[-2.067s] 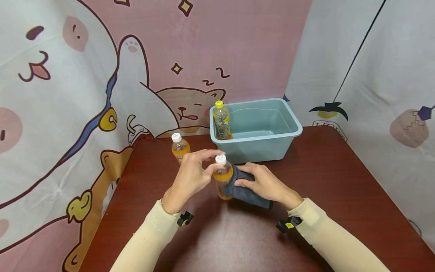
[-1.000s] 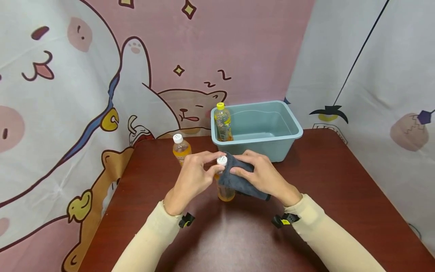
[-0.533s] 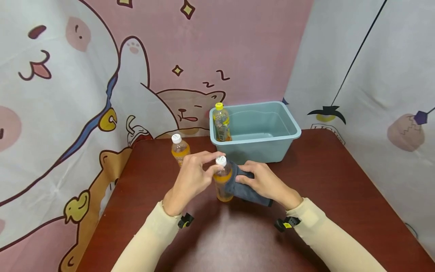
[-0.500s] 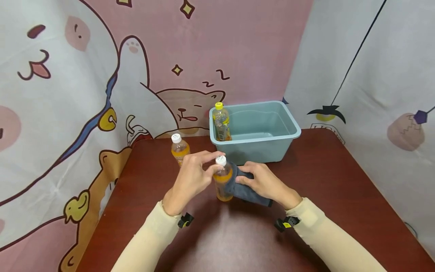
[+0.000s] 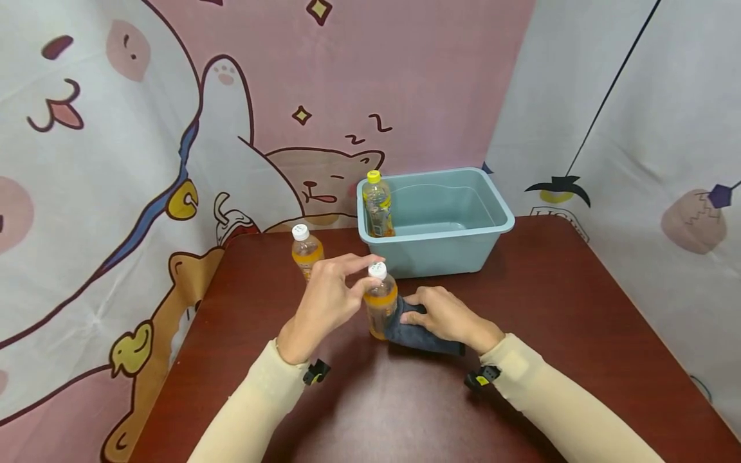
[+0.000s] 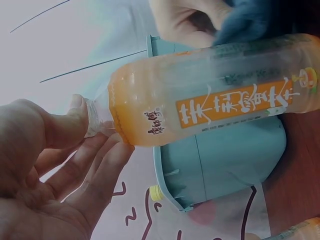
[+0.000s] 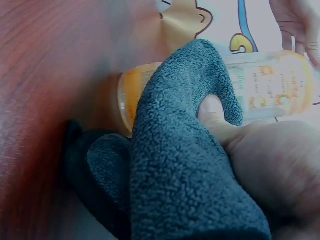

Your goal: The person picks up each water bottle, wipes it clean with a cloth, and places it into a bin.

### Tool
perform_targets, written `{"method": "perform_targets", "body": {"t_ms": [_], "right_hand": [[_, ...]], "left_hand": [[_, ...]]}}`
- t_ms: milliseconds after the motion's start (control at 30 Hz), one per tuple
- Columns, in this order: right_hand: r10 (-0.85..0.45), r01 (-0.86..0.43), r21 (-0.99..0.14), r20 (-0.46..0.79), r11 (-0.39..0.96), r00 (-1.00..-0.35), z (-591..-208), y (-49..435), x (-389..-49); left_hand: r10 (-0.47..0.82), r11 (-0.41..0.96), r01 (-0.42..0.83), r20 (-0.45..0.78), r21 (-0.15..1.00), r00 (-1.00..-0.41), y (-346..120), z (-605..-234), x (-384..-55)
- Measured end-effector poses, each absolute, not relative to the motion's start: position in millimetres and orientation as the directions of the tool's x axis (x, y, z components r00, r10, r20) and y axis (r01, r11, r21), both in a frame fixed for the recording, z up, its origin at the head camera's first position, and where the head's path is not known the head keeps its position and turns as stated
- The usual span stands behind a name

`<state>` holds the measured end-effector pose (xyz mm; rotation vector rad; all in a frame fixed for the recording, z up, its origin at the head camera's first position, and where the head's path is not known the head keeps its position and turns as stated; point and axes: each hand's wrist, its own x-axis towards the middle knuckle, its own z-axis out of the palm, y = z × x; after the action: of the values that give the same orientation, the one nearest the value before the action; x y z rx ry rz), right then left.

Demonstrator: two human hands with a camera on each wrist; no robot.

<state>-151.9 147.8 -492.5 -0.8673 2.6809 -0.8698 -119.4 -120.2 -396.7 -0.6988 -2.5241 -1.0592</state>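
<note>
A clear plastic drink bottle [image 5: 380,306] with an orange label and white cap stands upright near the middle of the table. My left hand [image 5: 330,298] pinches it at the cap and neck between thumb and fingers. In my right hand [image 5: 444,315] is a dark grey cloth [image 5: 419,335], gripped with the thumb on top and pressed against the bottle's lower right side. Seen from the right wrist, the fuzzy cloth [image 6: 250,22] folds around the fingers and hides part of the label. The left wrist view shows the bottle's label [image 6: 235,105] facing the camera.
Behind the hands stands a light blue plastic bin [image 5: 434,247], with a yellow-capped bottle [image 5: 379,209] in its left end. Another white-capped bottle [image 5: 307,251] stands at the back left of the brown table [image 5: 249,308]. A printed curtain [image 5: 428,77] hangs behind.
My right hand wiped the cloth up to the bottle's neck, then moved back down; it is now at the lower right side. My left hand keeps its hold on the cap.
</note>
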Motion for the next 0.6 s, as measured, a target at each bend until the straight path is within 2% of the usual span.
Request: {"method": "perform_targets", "body": {"t_ms": [300, 600], "right_hand": [[-0.621, -0.464, -0.616, -0.051, 0.636, -0.782, -506.0, 148.4, -153.9], [-0.61, -0.456, -0.614, -0.051, 0.644, -0.791, -506.6, 148.7, -154.2]], "left_hand": [[0.312, 0.63, 0.53, 0.44, 0.568, -0.842, -120.6, -396.2, -116.2], [0.332, 0.622, 0.542, 0.437, 0.565, -0.836, -118.5, -399.3, -114.4]]}}
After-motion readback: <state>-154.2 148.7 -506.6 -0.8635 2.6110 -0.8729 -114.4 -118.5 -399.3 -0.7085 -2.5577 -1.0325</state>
